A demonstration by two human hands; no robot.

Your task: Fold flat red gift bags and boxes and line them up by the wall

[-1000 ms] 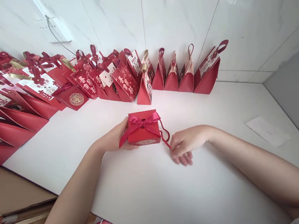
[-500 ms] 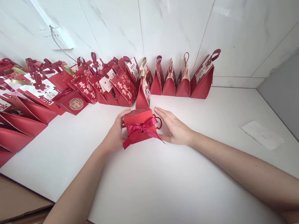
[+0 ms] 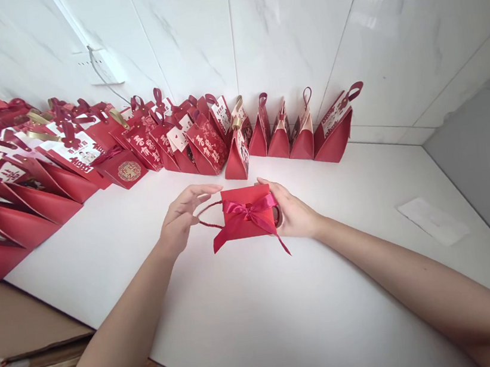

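A small red gift box (image 3: 240,227) with a shiny magenta ribbon bow (image 3: 249,210) is above the white table in front of me. My right hand (image 3: 292,210) grips it from the right side, with the fingers partly hidden behind it. A twisted dark red cord handle (image 3: 209,224) loops out of its left side. My left hand (image 3: 181,219) is off the box, its fingers stretched out loosely. Its thumb tip is close to the cord loop, and I cannot tell whether they touch.
Red gift boxes with ribbon loops line the wall, including a small one (image 3: 236,162) just beyond my hands. Many more crowd the left side (image 3: 64,180). A white paper (image 3: 433,220) lies at right. Cardboard boxes (image 3: 25,333) stand below the table's left edge.
The gift box has shifted right and slightly nearer, into my right hand, which has closed on it. My left hand has come off its left side, exposing the cord loop.
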